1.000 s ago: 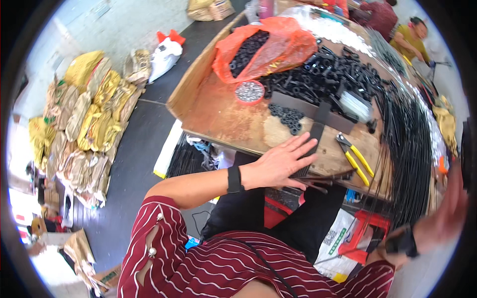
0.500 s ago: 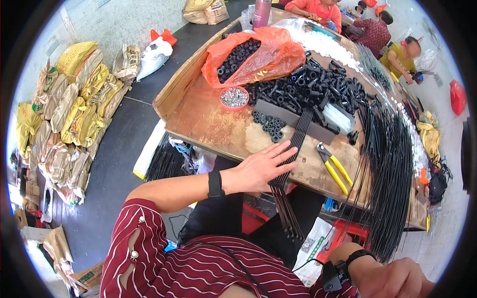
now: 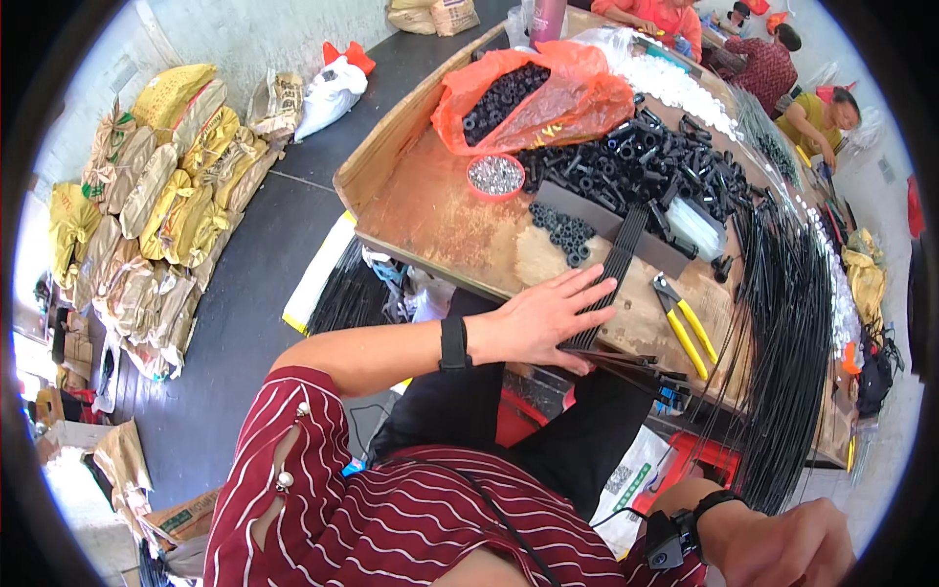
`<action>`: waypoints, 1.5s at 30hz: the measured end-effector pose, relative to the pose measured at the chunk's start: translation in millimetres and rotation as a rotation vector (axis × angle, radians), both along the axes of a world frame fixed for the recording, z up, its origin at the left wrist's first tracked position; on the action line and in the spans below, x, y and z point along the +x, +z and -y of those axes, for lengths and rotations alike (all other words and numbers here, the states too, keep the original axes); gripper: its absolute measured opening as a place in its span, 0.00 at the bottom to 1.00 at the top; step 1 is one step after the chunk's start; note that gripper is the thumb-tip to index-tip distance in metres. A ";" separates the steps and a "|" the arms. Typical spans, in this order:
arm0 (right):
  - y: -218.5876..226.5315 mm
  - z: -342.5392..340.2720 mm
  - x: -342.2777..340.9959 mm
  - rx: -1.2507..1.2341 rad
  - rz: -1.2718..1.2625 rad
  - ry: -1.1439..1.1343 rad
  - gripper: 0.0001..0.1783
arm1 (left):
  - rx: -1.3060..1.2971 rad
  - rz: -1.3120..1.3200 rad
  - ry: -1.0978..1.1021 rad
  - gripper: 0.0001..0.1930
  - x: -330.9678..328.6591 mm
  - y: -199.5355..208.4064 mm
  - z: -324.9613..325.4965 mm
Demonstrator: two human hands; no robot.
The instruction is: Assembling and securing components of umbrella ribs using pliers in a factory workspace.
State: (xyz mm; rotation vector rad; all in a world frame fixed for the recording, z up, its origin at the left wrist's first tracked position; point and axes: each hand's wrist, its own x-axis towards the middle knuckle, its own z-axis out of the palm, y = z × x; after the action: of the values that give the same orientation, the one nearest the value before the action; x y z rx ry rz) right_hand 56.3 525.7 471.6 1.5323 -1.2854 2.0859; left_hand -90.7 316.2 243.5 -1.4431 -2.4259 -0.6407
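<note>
The left hand [image 3: 536, 320] lies flat, fingers spread, pinning a bundle of thin black rods [image 3: 608, 274] to the table [image 3: 430, 210], light, springy, likely slippery things best gripped mid-bundle, while the right hand [image 3: 787, 546] curls low, its grip unclear.

The left hand [image 3: 541, 318] is seen laid flat, fingers spread, on a bundle of thin black rods [image 3: 608, 279] at the near edge of the wooden table [image 3: 430, 210]. The rods are seen running up toward a dark flat strip [image 3: 587, 210]. Yellow-handled pliers [image 3: 683, 323] are noted just right of the rods. A small cluster of black rings [image 3: 564, 233] is seen above the hand, a red dish of small metal parts [image 3: 496, 176] further up, an orange bag [image 3: 548, 98] of black parts behind it. A long sheaf of black ties [image 3: 787, 333] is draped along the table's right side. The right hand [image 3: 782, 548] is seen low at the lower right, off the table, its grip unclear.
</note>
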 end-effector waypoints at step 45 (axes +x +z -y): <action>-6.2 11.8 -5.5 -0.088 -0.295 -0.179 0.19 | -0.028 0.093 -0.030 0.47 2.2 4.7 -4.5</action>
State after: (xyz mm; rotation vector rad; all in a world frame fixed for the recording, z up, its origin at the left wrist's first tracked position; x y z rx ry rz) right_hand 50.8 513.8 465.4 1.5535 -1.1590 1.7091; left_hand -88.5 320.7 248.2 -1.4956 -2.4970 -0.6982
